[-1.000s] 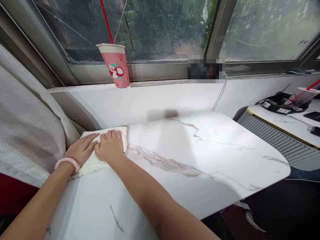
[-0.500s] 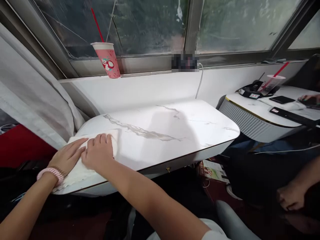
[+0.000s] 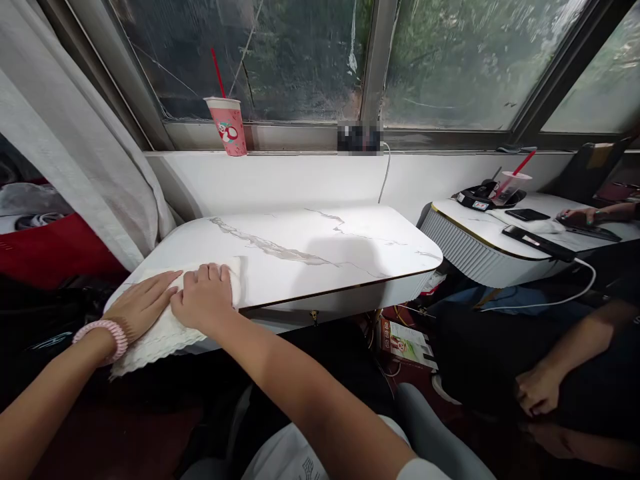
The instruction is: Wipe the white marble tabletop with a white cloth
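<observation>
A white cloth (image 3: 163, 333) lies at the near left corner of a white marble-patterned table (image 3: 320, 247), its edge hanging over the table's rim. My left hand (image 3: 140, 303), a pink band at its wrist, rests flat on the cloth with fingers together. Beside it my right hand (image 3: 204, 297) presses down on the same cloth, fingers curled over its far edge.
A pink paper cup (image 3: 229, 125) with a red straw stands on the window sill. A grey curtain (image 3: 85, 153) hangs at the left. At the right is a second table (image 3: 500, 233) with a cup, phones and another person's hand (image 3: 580, 215). A person's arm (image 3: 555, 370) is at lower right.
Both hands have dragged the cloth toward me from the table's far left side to its near edge, where it now overhangs. My view has pulled back, showing more of the floor and the neighbouring table.
</observation>
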Demonstrator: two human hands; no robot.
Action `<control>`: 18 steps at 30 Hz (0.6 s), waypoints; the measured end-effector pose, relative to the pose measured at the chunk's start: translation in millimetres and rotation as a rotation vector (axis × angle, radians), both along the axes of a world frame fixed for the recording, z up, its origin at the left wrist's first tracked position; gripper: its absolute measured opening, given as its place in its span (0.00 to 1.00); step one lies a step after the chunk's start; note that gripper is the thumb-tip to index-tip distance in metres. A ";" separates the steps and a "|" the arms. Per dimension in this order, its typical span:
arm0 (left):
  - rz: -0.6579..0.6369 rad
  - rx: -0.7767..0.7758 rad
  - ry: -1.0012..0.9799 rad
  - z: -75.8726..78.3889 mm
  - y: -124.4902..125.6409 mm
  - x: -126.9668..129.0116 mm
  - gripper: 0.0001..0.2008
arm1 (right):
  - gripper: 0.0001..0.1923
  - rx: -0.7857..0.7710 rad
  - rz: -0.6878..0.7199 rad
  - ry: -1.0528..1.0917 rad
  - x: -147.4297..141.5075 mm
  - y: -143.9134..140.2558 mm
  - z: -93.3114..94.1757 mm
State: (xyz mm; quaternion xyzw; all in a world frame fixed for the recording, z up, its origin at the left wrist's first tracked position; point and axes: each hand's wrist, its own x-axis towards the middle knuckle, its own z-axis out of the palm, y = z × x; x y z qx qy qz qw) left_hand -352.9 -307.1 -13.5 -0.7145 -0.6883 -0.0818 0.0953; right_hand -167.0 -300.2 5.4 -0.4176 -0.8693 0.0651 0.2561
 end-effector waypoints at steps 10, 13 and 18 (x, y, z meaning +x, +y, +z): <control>-0.023 -0.108 -0.278 12.1 55.1 -37.2 0.39 | 0.29 -0.107 -0.048 -0.032 -49.6 49.1 4.0; -0.033 -0.090 -0.251 7.4 86.5 -49.7 0.38 | 0.28 -0.103 -0.061 -0.027 -58.2 79.4 3.9; -0.116 -0.037 -0.184 2.7 154.6 -63.6 0.37 | 0.27 -0.068 -0.136 -0.010 -74.8 135.8 0.5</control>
